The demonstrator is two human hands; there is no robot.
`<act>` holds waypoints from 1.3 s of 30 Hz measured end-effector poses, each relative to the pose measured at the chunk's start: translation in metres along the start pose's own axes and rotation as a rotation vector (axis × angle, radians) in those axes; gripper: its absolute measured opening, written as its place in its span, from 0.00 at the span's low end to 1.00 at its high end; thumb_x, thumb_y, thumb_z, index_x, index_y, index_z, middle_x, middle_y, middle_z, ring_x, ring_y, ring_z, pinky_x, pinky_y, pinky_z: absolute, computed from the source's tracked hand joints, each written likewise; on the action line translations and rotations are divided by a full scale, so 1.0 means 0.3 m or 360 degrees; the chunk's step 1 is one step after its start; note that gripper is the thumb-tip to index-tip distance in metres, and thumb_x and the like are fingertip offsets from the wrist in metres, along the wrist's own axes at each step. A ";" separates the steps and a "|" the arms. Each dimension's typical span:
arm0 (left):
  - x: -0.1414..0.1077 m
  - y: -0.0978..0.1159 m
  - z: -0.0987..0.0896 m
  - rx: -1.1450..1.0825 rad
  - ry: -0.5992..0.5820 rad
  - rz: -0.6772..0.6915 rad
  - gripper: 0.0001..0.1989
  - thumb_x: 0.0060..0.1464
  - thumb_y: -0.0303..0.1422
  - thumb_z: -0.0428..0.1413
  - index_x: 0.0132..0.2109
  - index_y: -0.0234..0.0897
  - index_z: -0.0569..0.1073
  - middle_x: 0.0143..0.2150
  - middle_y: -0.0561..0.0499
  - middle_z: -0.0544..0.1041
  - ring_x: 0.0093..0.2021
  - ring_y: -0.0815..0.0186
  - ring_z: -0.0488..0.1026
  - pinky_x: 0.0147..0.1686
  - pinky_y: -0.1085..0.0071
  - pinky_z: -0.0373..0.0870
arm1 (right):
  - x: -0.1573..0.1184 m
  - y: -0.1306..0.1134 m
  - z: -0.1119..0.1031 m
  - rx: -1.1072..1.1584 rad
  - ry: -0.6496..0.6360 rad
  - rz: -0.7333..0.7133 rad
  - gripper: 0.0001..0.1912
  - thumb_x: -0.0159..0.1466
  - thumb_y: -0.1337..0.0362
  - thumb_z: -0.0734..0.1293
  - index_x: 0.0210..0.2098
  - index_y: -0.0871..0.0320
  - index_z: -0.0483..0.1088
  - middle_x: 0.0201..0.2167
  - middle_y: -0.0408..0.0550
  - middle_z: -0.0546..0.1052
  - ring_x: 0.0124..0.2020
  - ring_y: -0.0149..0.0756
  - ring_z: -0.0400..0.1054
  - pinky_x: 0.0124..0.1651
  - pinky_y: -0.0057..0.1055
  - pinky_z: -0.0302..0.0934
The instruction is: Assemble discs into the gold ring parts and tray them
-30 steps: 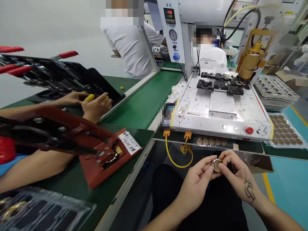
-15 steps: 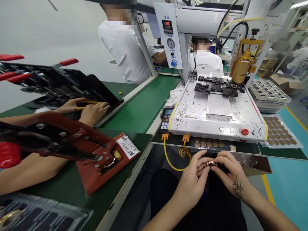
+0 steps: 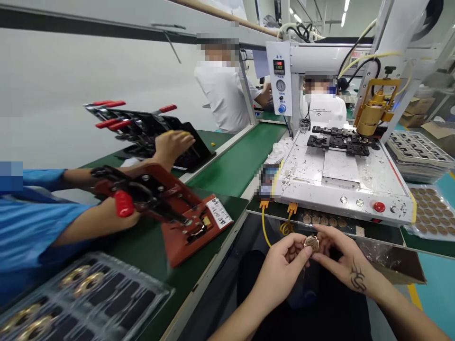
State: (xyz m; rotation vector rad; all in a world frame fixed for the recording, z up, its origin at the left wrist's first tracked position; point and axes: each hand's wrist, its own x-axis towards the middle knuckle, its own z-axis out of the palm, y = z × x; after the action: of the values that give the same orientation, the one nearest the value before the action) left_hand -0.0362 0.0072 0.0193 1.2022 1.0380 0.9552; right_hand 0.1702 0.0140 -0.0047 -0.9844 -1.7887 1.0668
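Note:
A small round gold-coloured disc (image 3: 312, 243) with a shiny rim is held over my lap, its face turned towards me. My left hand (image 3: 287, 265) pinches its lower left side, the thumb lying across its face and the other fingers curled behind. At its right edge, the thumb and forefinger of my right hand (image 3: 341, 260) close around the rim. Whether the disc is a watch part I cannot tell. Just beyond my fingers, several brown discs (image 3: 324, 221) lie in clear film under the front edge of the white press machine (image 3: 341, 189).
A red toggle-clamp fixture (image 3: 192, 227) and a plastic tray (image 3: 117, 303) with gold rings stand on the left bench. A co-worker's hand (image 3: 172, 147) works at a black clamp fixture (image 3: 142, 128). A sheet of brown discs (image 3: 432, 210) lies right; an open box (image 3: 394, 260) sits below.
The disc has turned from edge-on to face-on between my fingers. My view has swung left, so the scene sits further right. The co-worker's hand has risen on the black fixture.

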 end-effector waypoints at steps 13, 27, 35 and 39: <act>-0.120 0.303 -0.337 0.0951 0.0770 0.0759 0.10 0.62 0.38 0.63 0.48 0.41 0.79 0.45 0.46 0.81 0.42 0.60 0.77 0.44 0.65 0.73 | 0.223 -0.081 0.032 -0.0562 -0.0219 -0.0785 0.23 0.68 0.68 0.69 0.61 0.48 0.67 0.45 0.51 0.79 0.40 0.41 0.76 0.43 0.36 0.74; -0.041 0.644 -0.732 0.1147 0.1210 0.1300 0.24 0.73 0.46 0.47 0.28 0.41 0.62 0.23 0.57 0.62 0.24 0.68 0.62 0.30 0.69 0.61 | 0.481 -0.152 0.272 -0.0220 -0.0242 -0.0739 0.14 0.66 0.64 0.70 0.51 0.54 0.72 0.32 0.43 0.73 0.30 0.35 0.68 0.34 0.32 0.67; -0.177 0.498 -0.975 0.1169 0.1194 0.0256 0.16 0.65 0.46 0.57 0.34 0.39 0.73 0.25 0.50 0.77 0.27 0.61 0.76 0.30 0.69 0.69 | 0.618 -0.047 0.484 -0.0207 -0.0449 -0.0705 0.11 0.66 0.63 0.68 0.48 0.58 0.73 0.30 0.41 0.69 0.29 0.32 0.64 0.32 0.29 0.62; -0.232 0.205 -0.912 0.1205 0.0825 -0.0087 0.10 0.51 0.38 0.64 0.27 0.39 0.76 0.20 0.53 0.76 0.21 0.61 0.74 0.24 0.70 0.67 | 0.665 0.011 0.564 -0.0234 -0.0518 -0.0737 0.11 0.65 0.64 0.68 0.47 0.57 0.73 0.31 0.41 0.68 0.31 0.33 0.64 0.36 0.30 0.62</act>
State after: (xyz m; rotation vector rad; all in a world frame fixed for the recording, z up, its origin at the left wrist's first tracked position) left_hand -0.3203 0.0175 0.0713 1.5518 1.9514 0.8714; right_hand -0.0554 0.1465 -0.0111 -0.4505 -2.2452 0.8404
